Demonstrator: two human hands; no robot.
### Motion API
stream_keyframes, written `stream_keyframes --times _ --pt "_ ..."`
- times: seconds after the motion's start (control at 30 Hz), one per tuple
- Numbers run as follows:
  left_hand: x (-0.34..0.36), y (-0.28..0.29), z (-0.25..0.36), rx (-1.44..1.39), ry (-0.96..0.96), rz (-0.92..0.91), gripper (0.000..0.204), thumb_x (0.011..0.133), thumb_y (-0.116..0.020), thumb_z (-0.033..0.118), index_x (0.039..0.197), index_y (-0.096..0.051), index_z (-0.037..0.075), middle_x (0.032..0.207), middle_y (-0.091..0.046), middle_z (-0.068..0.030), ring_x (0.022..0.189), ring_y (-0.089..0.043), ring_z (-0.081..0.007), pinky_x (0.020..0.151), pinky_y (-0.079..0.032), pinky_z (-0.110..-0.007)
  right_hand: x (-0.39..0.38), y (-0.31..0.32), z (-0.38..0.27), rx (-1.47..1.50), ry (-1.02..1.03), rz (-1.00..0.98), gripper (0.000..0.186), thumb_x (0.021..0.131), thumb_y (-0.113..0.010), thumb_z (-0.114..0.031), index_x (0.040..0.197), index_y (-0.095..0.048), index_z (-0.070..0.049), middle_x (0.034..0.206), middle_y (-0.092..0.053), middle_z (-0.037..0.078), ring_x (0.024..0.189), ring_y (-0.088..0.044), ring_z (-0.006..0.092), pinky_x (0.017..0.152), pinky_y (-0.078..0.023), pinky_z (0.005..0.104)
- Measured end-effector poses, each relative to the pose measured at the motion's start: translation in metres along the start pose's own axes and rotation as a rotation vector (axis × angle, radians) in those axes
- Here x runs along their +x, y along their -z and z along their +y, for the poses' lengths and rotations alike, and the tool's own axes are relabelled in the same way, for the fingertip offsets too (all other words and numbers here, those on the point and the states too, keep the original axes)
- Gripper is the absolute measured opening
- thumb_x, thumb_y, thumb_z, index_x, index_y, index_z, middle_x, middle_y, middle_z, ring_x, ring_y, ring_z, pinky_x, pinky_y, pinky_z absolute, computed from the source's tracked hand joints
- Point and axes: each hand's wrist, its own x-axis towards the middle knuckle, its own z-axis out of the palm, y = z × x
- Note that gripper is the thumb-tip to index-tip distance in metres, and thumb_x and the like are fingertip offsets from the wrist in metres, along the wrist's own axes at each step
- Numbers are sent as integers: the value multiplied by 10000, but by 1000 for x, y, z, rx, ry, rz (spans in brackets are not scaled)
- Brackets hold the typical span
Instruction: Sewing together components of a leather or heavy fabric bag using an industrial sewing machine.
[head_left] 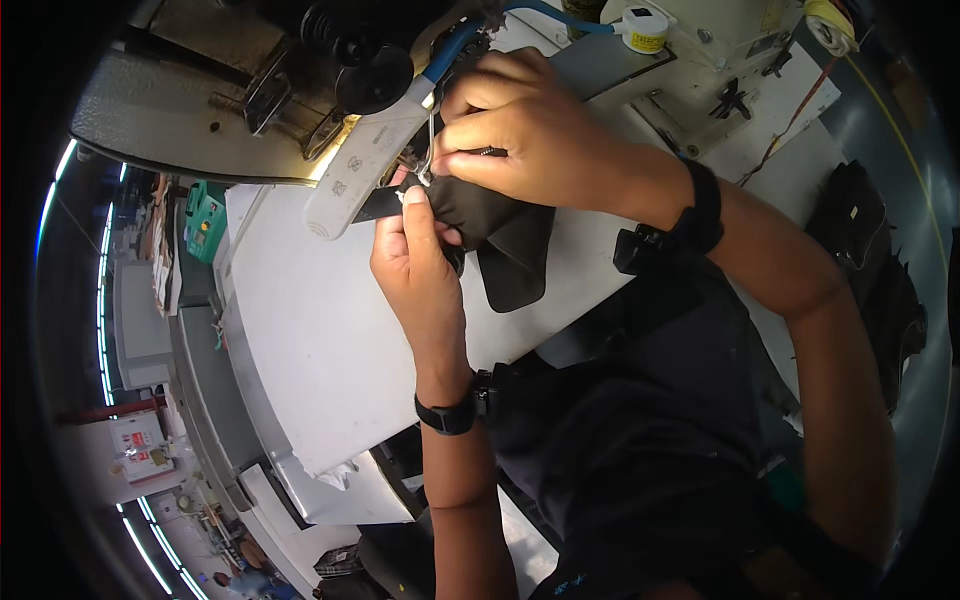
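A piece of dark brown cloth (510, 240) lies at the sewing machine's needle area, its loose end hanging over the white table. My left hand (415, 245) pinches the cloth between thumb and fingers, close by a small white scrap (424, 180). Just above it, my right hand (520, 130) is closed with its fingertips at the needle area. A slim black ridged rod (490, 152) sticks out between its thumb and fingers; what kind of tool it is does not show. The machine's pale arm cover (355, 170) partly hides the spot where the fingertips meet.
The sewing machine head (200, 110) looms over the upper left, its lamp lit. The white table (300, 330) spreads to the left and below. A blue hose (560, 18) runs along the top. Dark cloth pieces (865, 270) lie at right, and a green case (205, 222) stands at left.
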Motion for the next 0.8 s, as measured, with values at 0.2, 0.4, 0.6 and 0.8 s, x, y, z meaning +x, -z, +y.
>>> stream_keyframes --times 0.2,0.4,0.6,0.8 --pt "1 -4 -2 2 14 18 290 1112 -545 260 1057 -655 -2 709 -580 12 623 -497 -31 566 -385 -201 2 -3 7 -25 136 71 144 890 -691 -247 825 -778 -152 943 -740 -37 1037 -646 178 1037 -390 411" --pt "1 -7 -3 20 -8 24 316 1112 -546 302 951 -586 32 700 -581 -1 594 -493 -44 550 -382 -205 7 5 2 18 -27 -84 118 923 -703 -191 861 -781 -127 975 -748 -41 1081 -663 164 1106 -403 391" --pt "2 -2 -2 51 -2 -26 379 1122 -515 341 856 -519 71 720 -589 -25 601 -497 -64 564 -380 -210 11 3 3 72 -61 -47 199 888 -666 -260 913 -832 -151 927 -787 5 984 -697 199 1082 -389 419" --pt "4 0 0 53 1 -74 338 1108 -550 315 877 -527 69 749 -594 -14 619 -498 -63 579 -388 -213 12 0 6 62 -76 -52 201 890 -675 -267 923 -833 -146 927 -793 18 965 -707 217 1065 -410 416"
